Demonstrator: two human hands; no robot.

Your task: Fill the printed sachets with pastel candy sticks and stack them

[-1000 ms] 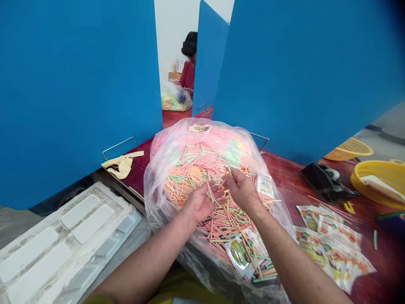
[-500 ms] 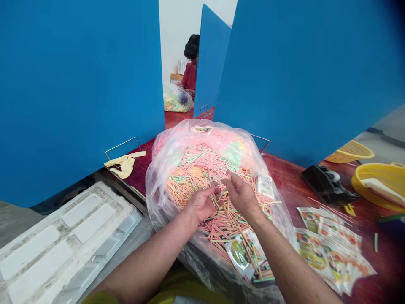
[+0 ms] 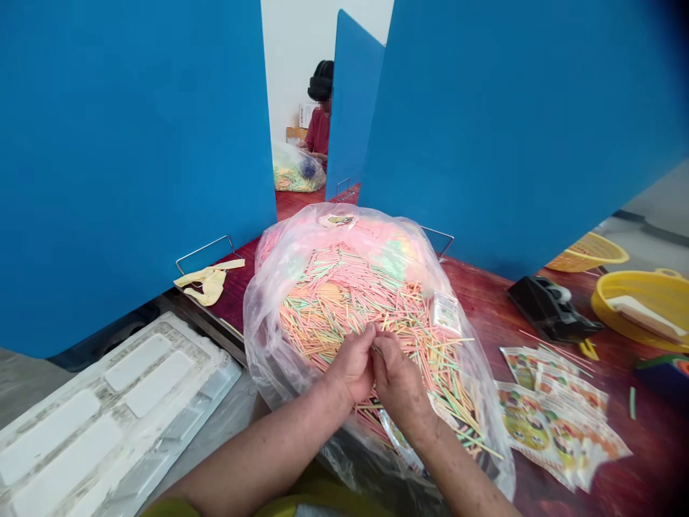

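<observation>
Blue partition (image 3: 134, 143) stands behind and left of the open bag (image 3: 259, 323); red table (image 3: 479, 287) shows either side. Dirty white panel (image 3: 108, 402) left of the bag, cream strap (image 3: 212, 281) just off its back-left rim. Thin pastel sticks (image 3: 344, 269) heaped inside the bag. I've got left hand (image 3: 352, 366) and right hand (image 3: 401, 380) over its front half, fingertips pressed together; can't tell if a stick is pinched between. I'd work low over the heap so drops land in the bag. Light, even fingertip pressure: sticks look thin, probably snap if squeezed or bent. Wrists clear of the loose rim, it could snag. Small packet (image 3: 446, 311) at the bag's right side, printed packets (image 3: 560, 416) and tape dispenser (image 3: 554, 309) right of it.
</observation>
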